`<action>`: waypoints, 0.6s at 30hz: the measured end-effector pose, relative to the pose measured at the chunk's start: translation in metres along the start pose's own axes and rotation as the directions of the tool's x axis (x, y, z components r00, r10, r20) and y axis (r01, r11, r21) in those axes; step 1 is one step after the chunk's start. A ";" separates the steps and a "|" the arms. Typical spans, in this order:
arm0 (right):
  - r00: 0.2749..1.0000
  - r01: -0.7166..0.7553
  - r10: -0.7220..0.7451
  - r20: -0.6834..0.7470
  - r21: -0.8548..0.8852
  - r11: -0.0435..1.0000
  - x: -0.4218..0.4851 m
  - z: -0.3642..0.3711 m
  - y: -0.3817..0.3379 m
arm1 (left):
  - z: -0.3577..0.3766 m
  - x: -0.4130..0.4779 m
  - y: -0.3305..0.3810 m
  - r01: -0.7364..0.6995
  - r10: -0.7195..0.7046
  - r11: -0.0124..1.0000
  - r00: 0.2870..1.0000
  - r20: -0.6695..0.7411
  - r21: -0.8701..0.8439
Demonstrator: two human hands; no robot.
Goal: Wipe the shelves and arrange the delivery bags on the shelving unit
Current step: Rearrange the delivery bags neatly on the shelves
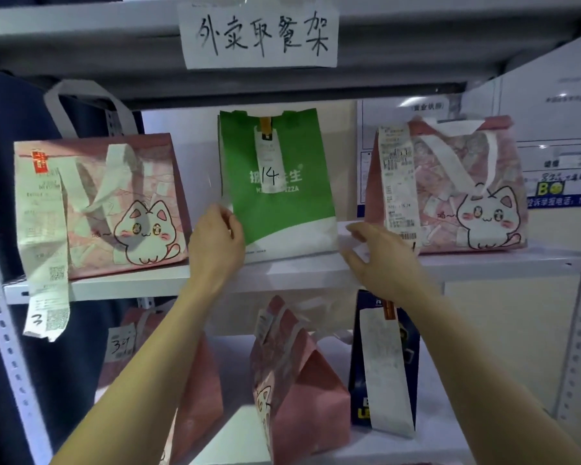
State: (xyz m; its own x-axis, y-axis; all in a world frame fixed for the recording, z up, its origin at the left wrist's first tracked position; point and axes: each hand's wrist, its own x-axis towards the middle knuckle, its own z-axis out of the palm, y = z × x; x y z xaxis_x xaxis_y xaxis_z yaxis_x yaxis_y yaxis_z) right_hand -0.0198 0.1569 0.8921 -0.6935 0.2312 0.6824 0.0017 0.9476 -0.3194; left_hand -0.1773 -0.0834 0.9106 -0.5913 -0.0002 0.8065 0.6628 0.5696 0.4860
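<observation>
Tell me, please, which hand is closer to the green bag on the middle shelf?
The left hand: its fingers touch the green bag's lower left edge. The right hand hovers open just off the bag's lower right corner, over the shelf.

Green-and-white fabric pizza bag (275,186) w/ receipt marked 14 stands upright mid white metal shelf (282,273); pink cat-print bags left (98,203) & right (450,186) of it, upright, receipts attached.
</observation>
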 end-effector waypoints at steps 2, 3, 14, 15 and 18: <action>0.999 -0.025 0.027 -0.031 0.047 0.999 0.010 0.006 -0.013 | -0.009 0.001 -0.011 0.038 -0.038 0.998 0.999 -0.011 -0.054; 0.998 -0.049 0.052 -0.033 0.086 0.995 0.015 0.010 -0.020 | -0.013 0.001 -0.016 0.059 -0.060 0.995 0.998 -0.012 -0.083; 0.984 -0.169 0.134 0.120 0.360 0.918 0.029 0.038 -0.049 | -0.023 -0.015 -0.042 0.019 0.004 0.975 0.995 0.102 -0.219; 0.982 -0.178 0.141 0.128 0.347 0.921 0.028 0.037 -0.048 | -0.023 -0.016 -0.043 0.007 0.015 0.977 0.995 0.103 -0.214; 0.979 -0.192 0.155 0.132 0.350 0.917 0.026 0.037 -0.047 | -0.024 -0.017 -0.047 -0.004 0.028 0.979 0.993 0.112 -0.206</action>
State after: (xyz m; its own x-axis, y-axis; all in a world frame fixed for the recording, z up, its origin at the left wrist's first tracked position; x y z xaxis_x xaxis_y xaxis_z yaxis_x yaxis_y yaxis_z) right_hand -0.0644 0.1105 0.9007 -0.7738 0.3438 0.5321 -0.1175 0.7474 -0.6539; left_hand -0.1869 -0.1297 0.8821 -0.6204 0.1082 0.7768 0.7458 0.3879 0.5416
